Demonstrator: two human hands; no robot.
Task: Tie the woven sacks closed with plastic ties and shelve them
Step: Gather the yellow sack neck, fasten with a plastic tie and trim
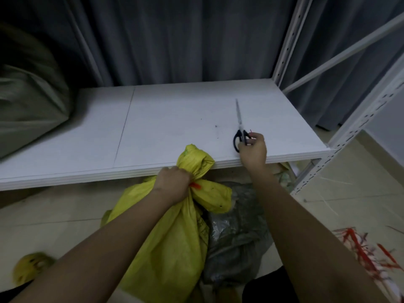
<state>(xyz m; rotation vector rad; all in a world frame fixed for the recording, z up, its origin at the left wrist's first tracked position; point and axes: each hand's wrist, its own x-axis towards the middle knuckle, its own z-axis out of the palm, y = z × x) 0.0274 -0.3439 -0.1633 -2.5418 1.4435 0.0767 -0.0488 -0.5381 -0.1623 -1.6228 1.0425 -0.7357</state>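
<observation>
I see my left hand [173, 182] curled tight round the gathered neck of the yellow woven sack [172, 241], fingers clamped together on the bunched fabric; an orange-red plastic tie [195, 185] shows at the neck just beside the knuckles; the sack's twisted top [195, 159] rises above my grip and leans against the front edge of the white shelf board [153, 127]; the body of the sack hangs below that edge toward the floor; what it holds I cannot tell, since the neck is cinched; there is dark print on its right side, too creased and blurred to read.

My right hand [253, 149] rests at the front edge of the shelf board near its right corner, fingers curled on the black handles of the scissors [240, 127]; the blades lie flat on the board, pointing toward the back edge; a thin red strand pokes out past my fingers.

Under the shelf, just right of the yellow sack, lies a grey-green sack [236, 228], crumpled, contents hidden; a large dull green sack [28, 110] sits on the left end of the board; loose red ties [367, 252] are scattered on the floor at the lower right; a white slotted upright [341, 141] stands at the shelf's right front corner.
</observation>
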